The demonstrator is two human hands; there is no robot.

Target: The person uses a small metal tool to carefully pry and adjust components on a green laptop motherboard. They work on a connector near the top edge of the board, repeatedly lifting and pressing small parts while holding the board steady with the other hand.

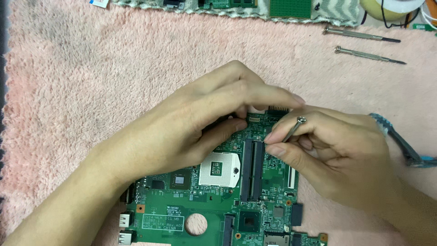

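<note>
A green laptop motherboard (214,214) lies on a fluffy pink cloth (68,86), with a white processor socket (220,169) and black memory slots (251,169) near its middle. My left hand (200,123) rests over the board's upper part, fingers pressing on its top edge near a small connector (254,119). My right hand (332,157) pinches a small silver screwdriver (295,127), its knurled cap up and its tip hidden between my fingers above the board. A blue-grey strap (403,143) circles my right wrist.
Two slim silver screwdrivers (359,34) (368,55) lie on the cloth at the upper right. Along the top edge sit other green circuit boards (290,8) on a grey patterned cloth (341,11), and a yellow round object with black wires (387,9).
</note>
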